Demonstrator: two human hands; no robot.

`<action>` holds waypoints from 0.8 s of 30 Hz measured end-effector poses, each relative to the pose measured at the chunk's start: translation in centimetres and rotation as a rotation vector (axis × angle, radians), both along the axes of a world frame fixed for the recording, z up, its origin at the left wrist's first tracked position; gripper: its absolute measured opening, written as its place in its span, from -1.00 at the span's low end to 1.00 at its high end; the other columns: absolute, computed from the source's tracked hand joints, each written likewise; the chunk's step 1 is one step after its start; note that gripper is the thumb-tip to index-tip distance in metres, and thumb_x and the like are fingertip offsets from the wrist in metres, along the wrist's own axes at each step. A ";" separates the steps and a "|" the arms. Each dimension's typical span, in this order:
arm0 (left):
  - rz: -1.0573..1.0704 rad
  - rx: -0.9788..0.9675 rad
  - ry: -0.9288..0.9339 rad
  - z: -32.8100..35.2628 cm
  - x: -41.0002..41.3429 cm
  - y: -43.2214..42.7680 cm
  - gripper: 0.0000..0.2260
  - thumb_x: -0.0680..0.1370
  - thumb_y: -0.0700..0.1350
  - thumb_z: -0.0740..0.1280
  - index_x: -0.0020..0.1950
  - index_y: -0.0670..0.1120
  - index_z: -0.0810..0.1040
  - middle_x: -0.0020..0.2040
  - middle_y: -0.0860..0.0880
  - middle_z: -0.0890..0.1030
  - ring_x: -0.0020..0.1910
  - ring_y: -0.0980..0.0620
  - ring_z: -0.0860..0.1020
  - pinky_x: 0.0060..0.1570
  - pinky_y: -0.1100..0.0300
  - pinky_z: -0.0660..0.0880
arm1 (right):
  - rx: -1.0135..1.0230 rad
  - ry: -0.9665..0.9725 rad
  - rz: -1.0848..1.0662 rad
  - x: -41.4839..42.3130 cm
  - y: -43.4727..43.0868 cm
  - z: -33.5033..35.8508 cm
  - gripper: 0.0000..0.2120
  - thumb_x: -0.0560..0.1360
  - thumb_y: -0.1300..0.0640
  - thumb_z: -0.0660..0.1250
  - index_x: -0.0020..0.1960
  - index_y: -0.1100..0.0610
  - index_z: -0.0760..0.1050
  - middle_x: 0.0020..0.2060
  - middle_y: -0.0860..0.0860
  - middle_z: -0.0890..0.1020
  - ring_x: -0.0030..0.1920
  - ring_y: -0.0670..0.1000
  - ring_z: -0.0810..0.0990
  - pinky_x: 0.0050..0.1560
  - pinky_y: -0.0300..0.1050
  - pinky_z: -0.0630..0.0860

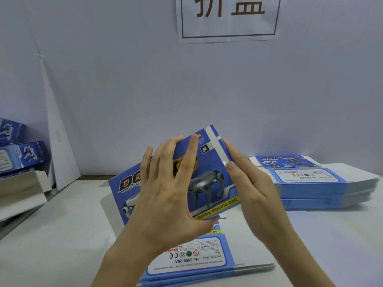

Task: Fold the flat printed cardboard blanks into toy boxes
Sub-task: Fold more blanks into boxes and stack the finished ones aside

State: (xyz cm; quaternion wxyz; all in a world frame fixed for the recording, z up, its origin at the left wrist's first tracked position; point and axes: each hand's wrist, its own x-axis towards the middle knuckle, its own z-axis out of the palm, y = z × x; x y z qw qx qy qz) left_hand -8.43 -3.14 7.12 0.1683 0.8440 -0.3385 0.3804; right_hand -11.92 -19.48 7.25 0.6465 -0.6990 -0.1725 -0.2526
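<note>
The left hand (165,193) lies on the printed face of one blank (209,183). Its fingers (178,154) are spread wide. Their tips reach the upper edge of the blank, and the thumb hooks under the lower edge, so the hand holds the blank between thumb and fingers. The blank is lifted and tilted.

The right hand (255,189) stands at the right edge of the blank. Its fingers are straight and pressed together against the side flap, and the thumb tip touches the white strip of this flap. It looks as if this hand pushes the flap to bend it along the crease, but I cannot tell how far the flap is bent.

Below the left thumb and wrist lies a near stack (196,259) of flat blanks on the table (62,235). Beyond the right fingertips is a far stack (310,183), thick and also flat. Well apart from the left fingers, at the left border, lie some finished boxes (20,156).

In my judgement the task is at an early part: a few boxes are done, one is in hand, many blanks wait.
</note>
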 end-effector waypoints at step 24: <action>0.074 -0.131 -0.028 0.8 -0.4 0.8 -0.01 0.24 0.35 0.31 0.52 -0.17 0.21 0.40 -0.27 0.30 0.35 -0.25 0.31 0.32 -0.17 0.30 | -0.135 -0.078 0.131 -0.4 1.0 -0.8 -0.42 0.45 0.02 0.35 0.43 -0.27 0.30 0.43 -0.12 0.40 0.45 0.01 0.34 0.35 0.19 0.38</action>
